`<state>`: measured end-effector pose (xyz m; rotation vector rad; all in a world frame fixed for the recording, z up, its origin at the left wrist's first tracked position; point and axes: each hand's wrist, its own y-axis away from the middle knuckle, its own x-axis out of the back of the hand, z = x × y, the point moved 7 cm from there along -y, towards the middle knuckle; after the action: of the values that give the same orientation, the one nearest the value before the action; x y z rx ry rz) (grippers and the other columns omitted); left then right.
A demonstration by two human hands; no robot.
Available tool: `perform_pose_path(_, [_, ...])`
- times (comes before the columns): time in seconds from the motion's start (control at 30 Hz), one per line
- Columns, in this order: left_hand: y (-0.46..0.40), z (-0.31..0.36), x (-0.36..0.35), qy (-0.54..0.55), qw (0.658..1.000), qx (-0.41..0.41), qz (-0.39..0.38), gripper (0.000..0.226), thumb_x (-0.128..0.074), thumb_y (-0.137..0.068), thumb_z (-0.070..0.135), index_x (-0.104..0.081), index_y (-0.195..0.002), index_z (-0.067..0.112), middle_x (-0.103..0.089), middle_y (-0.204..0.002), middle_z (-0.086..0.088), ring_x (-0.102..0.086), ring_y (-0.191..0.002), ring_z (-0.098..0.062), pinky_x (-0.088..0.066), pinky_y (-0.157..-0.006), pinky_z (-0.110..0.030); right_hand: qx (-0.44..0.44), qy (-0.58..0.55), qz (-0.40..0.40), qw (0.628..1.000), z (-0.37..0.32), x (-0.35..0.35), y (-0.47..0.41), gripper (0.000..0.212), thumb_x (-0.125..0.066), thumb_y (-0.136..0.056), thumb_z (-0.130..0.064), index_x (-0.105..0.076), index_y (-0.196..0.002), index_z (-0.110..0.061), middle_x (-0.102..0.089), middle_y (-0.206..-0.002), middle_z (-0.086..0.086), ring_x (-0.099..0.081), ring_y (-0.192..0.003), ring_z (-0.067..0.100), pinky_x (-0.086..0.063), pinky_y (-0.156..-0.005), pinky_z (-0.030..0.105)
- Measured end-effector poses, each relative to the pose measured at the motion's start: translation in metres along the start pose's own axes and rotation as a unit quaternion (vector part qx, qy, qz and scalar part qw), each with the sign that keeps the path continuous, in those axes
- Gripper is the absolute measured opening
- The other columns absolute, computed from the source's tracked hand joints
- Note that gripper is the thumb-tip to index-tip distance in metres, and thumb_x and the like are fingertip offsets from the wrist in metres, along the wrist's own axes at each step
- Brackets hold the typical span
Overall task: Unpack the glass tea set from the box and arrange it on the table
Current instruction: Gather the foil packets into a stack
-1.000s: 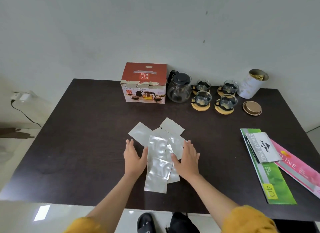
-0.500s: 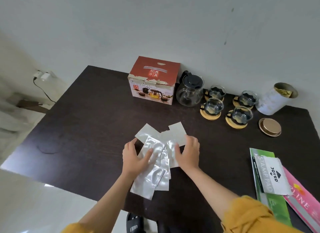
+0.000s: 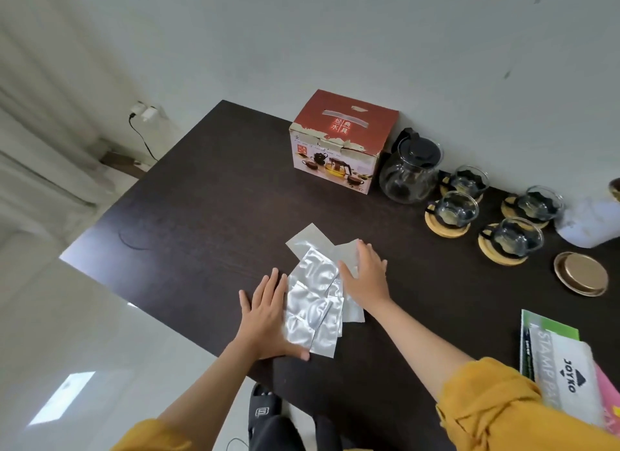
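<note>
Glass teapot and four cups at 2 o'clock beside red box. Left hand, right hand flat, fingers spread, flanking foil sachets near table edge.

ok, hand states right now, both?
Left hand: open, flat on the silver foil packets, gripping nothing.
Right hand: open, flat on the same packets, gripping nothing.

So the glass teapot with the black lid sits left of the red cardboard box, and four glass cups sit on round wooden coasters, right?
Not quite. The head view shows the glass teapot with the black lid right of the red cardboard box. The four glass cups do sit on round wooden coasters.
</note>
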<state>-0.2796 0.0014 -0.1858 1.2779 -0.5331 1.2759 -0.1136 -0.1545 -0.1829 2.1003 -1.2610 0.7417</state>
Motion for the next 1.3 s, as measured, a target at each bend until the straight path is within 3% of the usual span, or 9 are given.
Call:
perform_pose_path(0.17, [-0.004, 0.006, 0.002, 0.017, 0.999, 0.028, 0.022, 0.159, -0.051, -0.031, 0.098, 0.016, -0.149, 0.015, 0.025, -0.155, 0.005, 0.023, -0.142, -0.015, 0.01, -0.107, -0.066, 0.023, -0.056, -0.036, 0.998, -0.011, -0.021, 0.031, 0.065, -0.053, -0.095, -0.038, -0.025, -0.149, -0.017, -0.03, -0.154, 0.002, -0.01, -0.147, 0.017, 0.0, -0.118, 0.043])
perform_pose_path(0.3, [-0.003, 0.006, 0.002, 0.019, 0.999, 0.027, 0.032, 0.158, -0.052, -0.032, 0.098, 0.014, -0.149, 0.014, 0.024, -0.155, 0.005, 0.024, -0.14, -0.012, 0.006, -0.109, -0.066, 0.057, -0.07, -0.048, 0.995, -0.022, -0.027, 0.048, 0.061, -0.055, -0.094, -0.035, -0.032, -0.147, -0.015, -0.032, -0.152, 0.0, -0.025, -0.143, 0.015, -0.028, -0.115, 0.037])
perform_pose_path(0.4, [-0.002, 0.006, 0.003, 0.01, 0.999, 0.029, 0.036, 0.158, -0.048, -0.032, 0.1, 0.014, -0.149, 0.013, 0.024, -0.155, 0.005, 0.025, -0.139, -0.01, 0.005, -0.11, -0.065, 0.08, -0.055, 0.039, 0.995, -0.032, -0.01, 0.036, 0.052, -0.055, -0.093, -0.031, -0.043, -0.14, -0.011, -0.037, -0.148, 0.004, -0.034, -0.137, 0.017, -0.037, -0.109, 0.039])
perform_pose_path(0.5, [-0.002, 0.005, 0.004, 0.004, 0.998, 0.027, 0.052, 0.157, -0.044, -0.032, 0.102, 0.008, -0.151, 0.012, 0.018, -0.156, 0.005, 0.02, -0.14, -0.01, 0.001, -0.112, -0.063, 0.092, -0.009, 0.04, 0.995, -0.053, -0.004, 0.004, 0.055, -0.054, -0.093, -0.033, -0.04, -0.141, -0.011, -0.038, -0.148, 0.006, -0.033, -0.138, 0.021, -0.03, -0.113, 0.043])
perform_pose_path(0.77, [-0.002, 0.002, 0.006, 0.006, 0.997, 0.016, 0.079, 0.151, -0.04, -0.037, 0.103, 0.001, -0.152, 0.014, 0.009, -0.159, 0.005, 0.011, -0.145, -0.012, 0.001, -0.116, -0.056, 0.107, 0.159, -0.171, 0.967, -0.079, -0.048, -0.065, 0.067, -0.044, -0.094, -0.048, -0.022, -0.15, -0.02, -0.021, -0.158, 0.0, -0.017, -0.145, 0.026, -0.013, -0.116, 0.055])
perform_pose_path(0.87, [-0.002, 0.001, 0.006, 0.005, 0.997, 0.018, 0.079, 0.15, -0.039, -0.038, 0.103, 0.004, -0.152, 0.015, 0.012, -0.158, 0.006, 0.014, -0.144, -0.011, 0.004, -0.116, -0.054, 0.129, 0.173, -0.163, 0.963, -0.078, -0.049, -0.061, 0.063, -0.044, -0.094, -0.051, -0.03, -0.147, -0.021, -0.029, -0.153, -0.002, -0.024, -0.14, 0.025, -0.018, -0.115, 0.054])
perform_pose_path(1.03, [-0.003, 0.001, 0.007, 0.017, 0.996, 0.017, 0.087, 0.149, -0.04, -0.038, 0.103, 0.0, -0.152, 0.015, 0.009, -0.158, 0.005, 0.013, -0.144, -0.011, 0.006, -0.115, -0.052, 0.186, 0.152, -0.148, 0.959, -0.073, -0.045, -0.03, 0.058, -0.048, -0.093, -0.049, -0.039, -0.143, -0.021, -0.041, -0.14, -0.003, -0.034, -0.13, 0.022, -0.027, -0.109, 0.04])
perform_pose_path(1.2, [-0.004, 0.0, 0.006, 0.015, 0.996, 0.019, 0.084, 0.15, -0.039, -0.038, 0.103, 0.001, -0.152, 0.015, 0.009, -0.158, 0.006, 0.012, -0.144, -0.011, 0.003, -0.115, -0.054, 0.146, 0.032, -0.165, 0.975, -0.061, -0.037, -0.003, 0.061, -0.053, -0.093, -0.043, -0.034, -0.146, -0.02, -0.042, -0.142, -0.003, -0.035, -0.133, 0.017, -0.033, -0.109, 0.037])
perform_pose_path(1.3, [-0.004, -0.001, 0.005, 0.01, 0.997, 0.018, 0.077, 0.15, -0.038, -0.038, 0.104, 0.003, -0.152, 0.014, 0.012, -0.158, 0.006, 0.013, -0.144, -0.012, 0.003, -0.116, -0.054, 0.085, -0.049, -0.058, 0.993, -0.044, -0.017, 0.009, 0.062, -0.057, -0.091, -0.04, -0.035, -0.145, -0.018, -0.039, -0.145, -0.002, -0.034, -0.134, 0.014, -0.034, -0.109, 0.035])
